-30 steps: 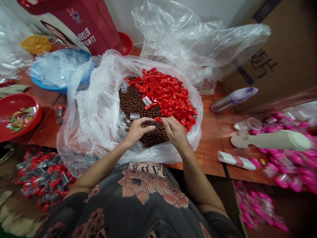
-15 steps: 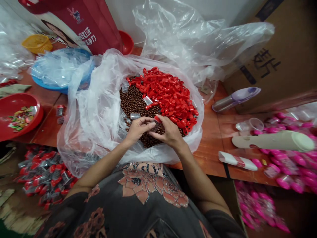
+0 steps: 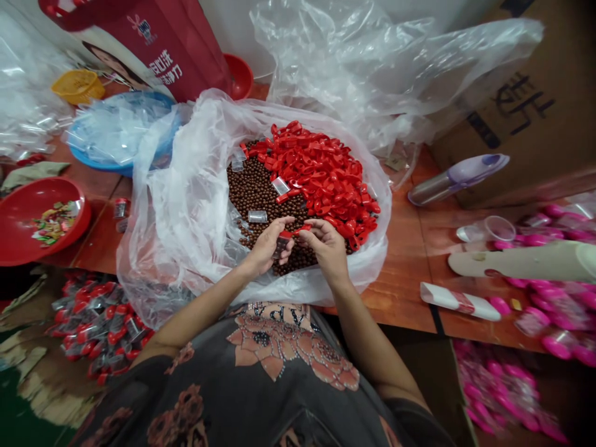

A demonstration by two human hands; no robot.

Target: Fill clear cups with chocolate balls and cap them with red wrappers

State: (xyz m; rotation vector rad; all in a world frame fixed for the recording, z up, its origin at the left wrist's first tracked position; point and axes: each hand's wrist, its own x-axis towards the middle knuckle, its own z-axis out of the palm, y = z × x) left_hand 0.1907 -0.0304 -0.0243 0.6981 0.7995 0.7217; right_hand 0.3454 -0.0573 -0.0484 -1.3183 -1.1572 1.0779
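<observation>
- Small clear plastic tube (image 3: 280, 247): you are pinching it, tilted, between the fingers of your left hand (image 3: 267, 246), above the open bag.
- Red plastic cap (image 3: 302, 229): you are pinching it in your right hand (image 3: 326, 249), just beside the tube's top; both grips are pressed together.
- Brown round beads (image 3: 254, 192): you are working over this heap, which lies directly beneath and beyond your grip, with a few clear tubes (image 3: 257, 216) resting on it.
- Red caps (image 3: 321, 171): you are reaching just below this pile, which lies beyond your grip and to the right.
- Clear plastic bag (image 3: 158, 230): you are holding your hands inside its mouth, and it is carrying the beads and caps.
- Capped tubes (image 3: 97, 329): you are keeping this red-capped batch below and left of your grip, off the tabletop (image 3: 405, 292).
</observation>
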